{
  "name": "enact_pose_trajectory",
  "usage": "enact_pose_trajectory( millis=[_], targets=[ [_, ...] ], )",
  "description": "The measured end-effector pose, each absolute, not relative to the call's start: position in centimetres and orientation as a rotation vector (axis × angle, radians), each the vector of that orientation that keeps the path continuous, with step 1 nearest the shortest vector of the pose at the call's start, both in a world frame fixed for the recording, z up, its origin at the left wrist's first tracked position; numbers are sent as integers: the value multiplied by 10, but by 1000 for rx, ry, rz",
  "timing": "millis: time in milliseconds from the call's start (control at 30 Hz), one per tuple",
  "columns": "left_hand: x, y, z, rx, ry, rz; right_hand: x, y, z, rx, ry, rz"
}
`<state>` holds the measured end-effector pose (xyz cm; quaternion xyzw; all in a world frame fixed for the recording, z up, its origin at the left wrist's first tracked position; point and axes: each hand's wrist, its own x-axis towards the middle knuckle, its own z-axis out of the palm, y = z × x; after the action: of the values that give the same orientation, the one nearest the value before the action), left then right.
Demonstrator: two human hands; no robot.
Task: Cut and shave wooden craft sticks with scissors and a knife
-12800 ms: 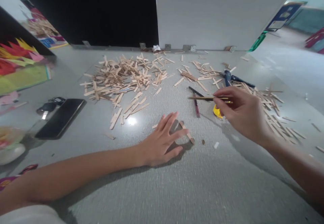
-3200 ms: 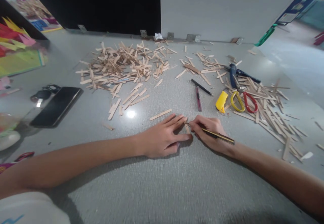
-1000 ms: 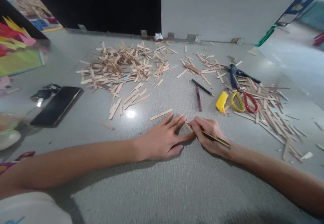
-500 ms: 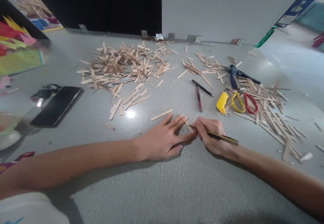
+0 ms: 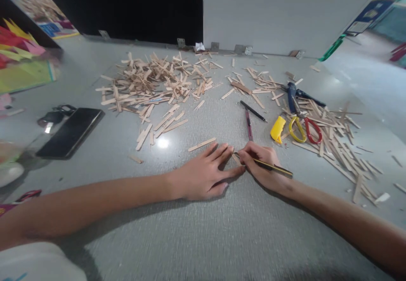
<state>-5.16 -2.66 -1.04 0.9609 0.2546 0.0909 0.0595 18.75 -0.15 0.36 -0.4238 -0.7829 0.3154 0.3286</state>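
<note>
A flat black phone (image 5: 70, 132) is seen far to the left of the hands, on the grey table (image 5: 203, 238). A big heap of thin pale wooden sticks (image 5: 152, 82) is spread well behind the left hand.

The left hand (image 5: 203, 174) is laid flat and open on the table. Its fingers (image 5: 222, 152) are pressed down on a small flat wooden stick (image 5: 236, 159), so the stick is held still against the table and not gripped around. Most of the stick is hidden under the two hands.

Just to the right, the right hand (image 5: 263, 169) is closed around a thin dark pencil with a gold band (image 5: 272, 169). The tip of the pencil is set on the small stick, right beside the left fingertips. It looks like the marking step: a line is being drawn on the stick. For the next move, the stick would need to be kept pinned and the pencil run across it with a steady, light push.

Behind the right hand lie a dark red pen (image 5: 248, 124) and a black pen (image 5: 253, 111). Further right are a yellow plastic cutter (image 5: 278, 128), scissors with one yellow and one red handle (image 5: 305, 128), and more loose sticks (image 5: 336, 141).
</note>
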Motion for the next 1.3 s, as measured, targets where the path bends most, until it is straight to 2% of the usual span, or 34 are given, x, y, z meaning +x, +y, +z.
enact_pose_trajectory(
  millis=[633,1300],
  targets=[
    [-52,-27,-11,2871,738,302,190,-3,-3,-1167,-2115,705],
    [-47,-27,-5,2843,830,229,190,-8,-2,-961,-2285,618]
  ],
)
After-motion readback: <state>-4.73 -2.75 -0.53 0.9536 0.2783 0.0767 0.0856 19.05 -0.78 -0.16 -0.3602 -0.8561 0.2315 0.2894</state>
